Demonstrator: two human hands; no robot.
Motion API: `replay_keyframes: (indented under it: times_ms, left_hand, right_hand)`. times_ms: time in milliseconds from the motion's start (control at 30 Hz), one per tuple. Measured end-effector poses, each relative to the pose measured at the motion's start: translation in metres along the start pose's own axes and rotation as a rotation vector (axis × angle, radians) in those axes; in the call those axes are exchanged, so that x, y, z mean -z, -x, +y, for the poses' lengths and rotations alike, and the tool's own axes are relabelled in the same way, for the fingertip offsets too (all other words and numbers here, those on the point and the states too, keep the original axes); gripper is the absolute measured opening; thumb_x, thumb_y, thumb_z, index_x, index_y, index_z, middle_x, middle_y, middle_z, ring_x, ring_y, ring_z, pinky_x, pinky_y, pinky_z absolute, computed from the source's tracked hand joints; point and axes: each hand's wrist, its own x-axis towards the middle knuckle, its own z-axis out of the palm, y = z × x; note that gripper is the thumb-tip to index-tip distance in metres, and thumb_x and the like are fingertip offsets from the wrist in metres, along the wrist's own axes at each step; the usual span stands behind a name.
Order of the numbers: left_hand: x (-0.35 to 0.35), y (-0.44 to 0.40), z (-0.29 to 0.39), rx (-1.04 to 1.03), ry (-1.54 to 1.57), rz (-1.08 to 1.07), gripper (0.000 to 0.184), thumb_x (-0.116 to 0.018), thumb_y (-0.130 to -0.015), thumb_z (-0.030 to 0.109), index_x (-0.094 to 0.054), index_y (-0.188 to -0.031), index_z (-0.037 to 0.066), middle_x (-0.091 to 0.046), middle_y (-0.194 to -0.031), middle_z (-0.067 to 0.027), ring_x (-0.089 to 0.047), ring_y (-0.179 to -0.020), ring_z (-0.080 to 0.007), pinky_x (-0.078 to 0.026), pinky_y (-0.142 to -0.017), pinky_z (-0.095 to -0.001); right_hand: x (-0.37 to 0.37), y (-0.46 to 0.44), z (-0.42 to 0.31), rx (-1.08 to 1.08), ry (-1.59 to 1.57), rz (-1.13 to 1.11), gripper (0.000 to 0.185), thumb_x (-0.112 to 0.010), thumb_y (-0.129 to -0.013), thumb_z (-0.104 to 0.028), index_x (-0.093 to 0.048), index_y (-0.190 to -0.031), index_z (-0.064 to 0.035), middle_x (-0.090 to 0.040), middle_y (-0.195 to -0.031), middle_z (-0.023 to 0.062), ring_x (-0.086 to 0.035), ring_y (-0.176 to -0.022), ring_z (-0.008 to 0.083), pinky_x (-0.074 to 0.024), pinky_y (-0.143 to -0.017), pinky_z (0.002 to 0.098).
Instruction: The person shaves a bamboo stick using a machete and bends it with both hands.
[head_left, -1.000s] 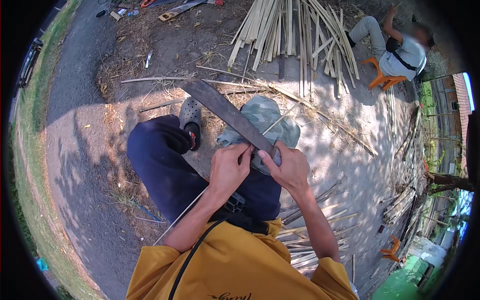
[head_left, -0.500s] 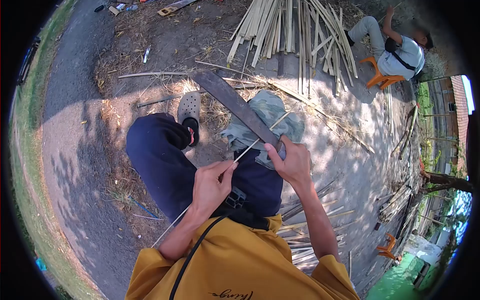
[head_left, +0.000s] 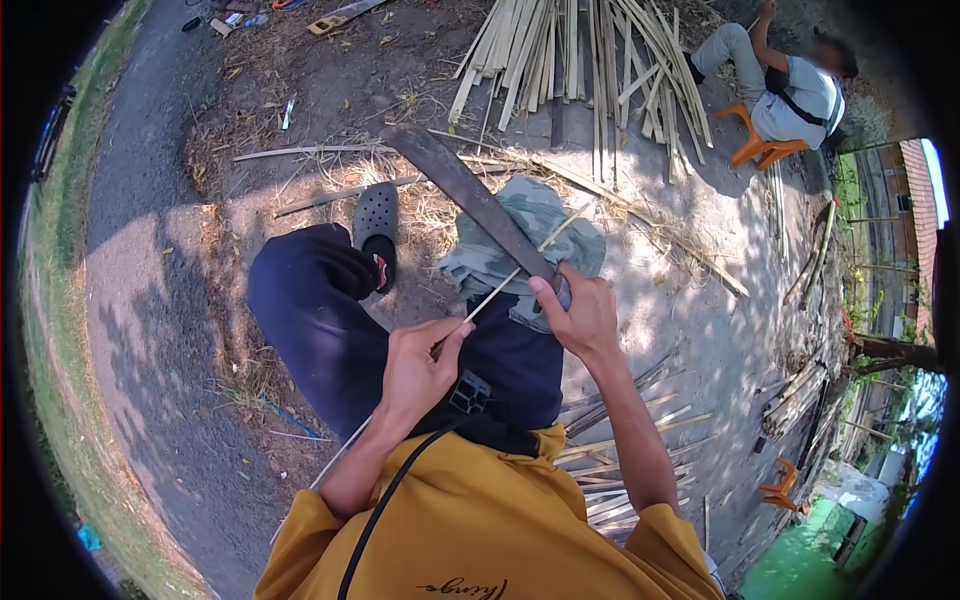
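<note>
My left hand (head_left: 420, 368) pinches a thin pale strip (head_left: 492, 296) that runs from beside my left forearm up to the right, passing under the machete. My right hand (head_left: 583, 312) is closed round the base of the machete (head_left: 470, 203), its thumb lying along the dark blade. The blade points up and to the left and crosses the strip just beyond my right thumb. Beneath the blade a camouflage cloth (head_left: 560, 235) is draped over my right knee. The machete's handle is mostly hidden by my right hand.
Long split strips (head_left: 530, 60) lie piled at the top, with more strips (head_left: 630, 470) at my right side. A co-worker (head_left: 795, 95) sits on an orange stool (head_left: 750, 150) at the upper right. A saw (head_left: 335, 18) lies at the top left. Another orange stool (head_left: 780, 485) stands at the lower right.
My left hand has slid down and left along the strip, away from the blade, baring more of the strip between them. My right hand and the machete have shifted slightly.
</note>
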Motion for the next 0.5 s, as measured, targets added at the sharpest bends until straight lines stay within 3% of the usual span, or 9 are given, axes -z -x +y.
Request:
replay_keyframes:
  times_ms: [67, 133, 267, 333, 433, 467, 500]
  left_hand:
    - [0.011, 0.010, -0.005, 0.112, 0.036, -0.048, 0.013, -0.070, -0.100, 0.004, -0.078, -0.105, -0.005, -0.075, -0.080, -0.0197, -0.067, -0.061, -0.0161, -0.049, -0.059, -0.0322]
    - [0.011, 0.015, -0.006, 0.075, 0.114, 0.023, 0.014, -0.070, -0.102, 0.004, -0.082, -0.104, -0.003, -0.069, -0.069, -0.0052, -0.043, -0.055, -0.0018, -0.030, -0.048, -0.0256]
    - [-0.006, -0.008, 0.000, -0.066, 0.037, 0.052, 0.013, -0.072, -0.100, 0.004, -0.081, -0.106, -0.004, -0.069, -0.069, -0.0053, -0.045, -0.058, -0.0028, -0.033, -0.050, -0.0274]
    - [-0.008, -0.013, 0.006, -0.073, 0.024, 0.032, 0.013, -0.073, -0.099, 0.004, -0.080, -0.107, -0.003, -0.068, -0.068, -0.0052, -0.047, -0.059, -0.0030, -0.035, -0.052, -0.0279]
    - [0.014, 0.016, -0.006, 0.148, 0.143, -0.040, 0.014, -0.071, -0.102, 0.006, -0.081, -0.103, -0.004, -0.067, -0.068, 0.0001, -0.046, -0.060, -0.0013, -0.033, -0.051, -0.0251]
    - [0.019, 0.022, -0.010, 0.147, 0.139, -0.034, 0.014, -0.071, -0.102, 0.006, -0.081, -0.103, -0.004, -0.067, -0.068, 0.0001, -0.046, -0.060, -0.0013, -0.033, -0.051, -0.0251]
    - [0.022, 0.027, -0.012, 0.106, 0.095, -0.012, 0.015, -0.070, -0.103, 0.006, -0.081, -0.102, -0.005, -0.067, -0.069, 0.0017, -0.046, -0.060, -0.0008, -0.033, -0.051, -0.0245]
  right_hand:
    - [-0.003, -0.004, 0.000, -0.022, -0.088, -0.003, 0.056, -0.070, -0.097, -0.059, -0.074, -0.095, -0.0029, -0.066, -0.064, 0.0222, -0.070, -0.066, 0.0464, -0.0544, -0.061, 0.0530]
    - [-0.001, 0.001, -0.007, 0.042, 0.048, 0.044, 0.057, -0.070, -0.097, -0.059, -0.073, -0.096, -0.0019, -0.068, -0.064, 0.0209, -0.070, -0.066, 0.0456, -0.0548, -0.061, 0.0524]
    - [-0.001, -0.003, -0.013, -0.039, -0.149, -0.032, 0.057, -0.070, -0.097, -0.058, -0.073, -0.096, -0.0009, -0.068, -0.065, 0.0209, -0.071, -0.066, 0.0451, -0.0551, -0.061, 0.0520]
    - [0.005, 0.005, -0.025, 0.003, 0.061, -0.026, 0.059, -0.069, -0.097, -0.060, -0.074, -0.098, -0.0008, -0.069, -0.066, 0.0213, -0.071, -0.067, 0.0448, -0.0556, -0.061, 0.0516]
    - [-0.009, 0.005, 0.000, 0.017, -0.033, 0.015, 0.063, -0.068, -0.096, -0.063, -0.074, -0.100, -0.0008, -0.068, -0.065, 0.0221, -0.072, -0.068, 0.0453, -0.0560, -0.062, 0.0524]
    - [-0.013, 0.003, 0.003, 0.009, -0.118, 0.062, 0.063, -0.068, -0.096, -0.064, -0.075, -0.100, -0.0010, -0.068, -0.065, 0.0221, -0.072, -0.068, 0.0456, -0.0562, -0.062, 0.0528]
    - [-0.002, 0.004, -0.011, -0.031, 0.009, -0.026, 0.063, -0.067, -0.096, -0.063, -0.074, -0.098, -0.0004, -0.067, -0.065, 0.0232, -0.072, -0.069, 0.0469, -0.0563, -0.063, 0.0539]
